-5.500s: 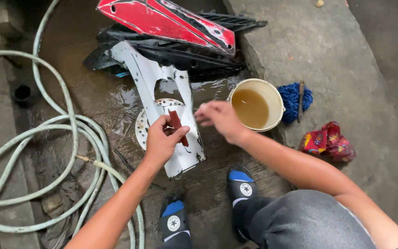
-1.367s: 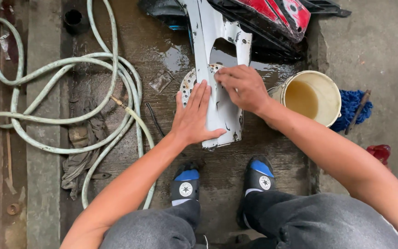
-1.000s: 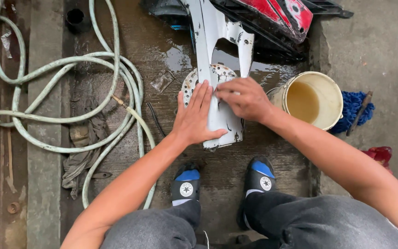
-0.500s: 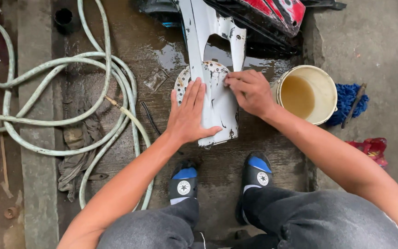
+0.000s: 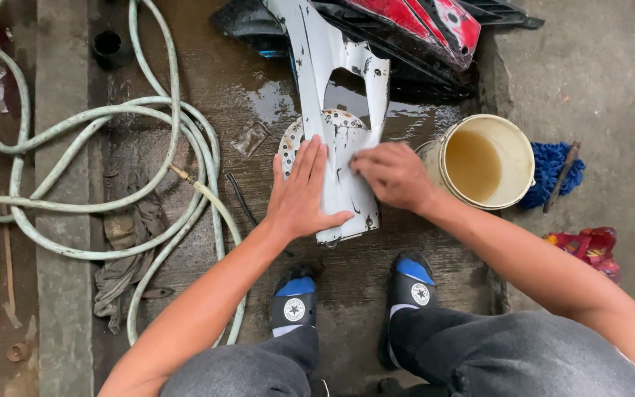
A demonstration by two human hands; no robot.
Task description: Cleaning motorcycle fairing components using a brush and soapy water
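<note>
A long white scuffed plastic panel [image 5: 332, 95] lies on wet concrete in front of my feet, resting over a speckled round disc [image 5: 290, 140]. My left hand [image 5: 301, 192] lies flat on the panel's near end, fingers spread, palm down. My right hand [image 5: 393, 173] sits just to its right on the same panel, with its fingers bent and pressed against the surface. Whatever may be under those fingers is hidden.
A cream bucket [image 5: 527, 158] of murky water stands right of the panel, with a blue mop head [image 5: 556, 165] and a red cloth [image 5: 586, 246] beyond. Red and black panels [image 5: 420, 18] lie behind. A pale green hose [image 5: 185, 132] coils at left beside a grey rag [image 5: 123, 257].
My left hand, which held a small dark red piece 5.5 s ago, now lies flat. My right hand has shifted slightly along the panel. The view has moved closer.
</note>
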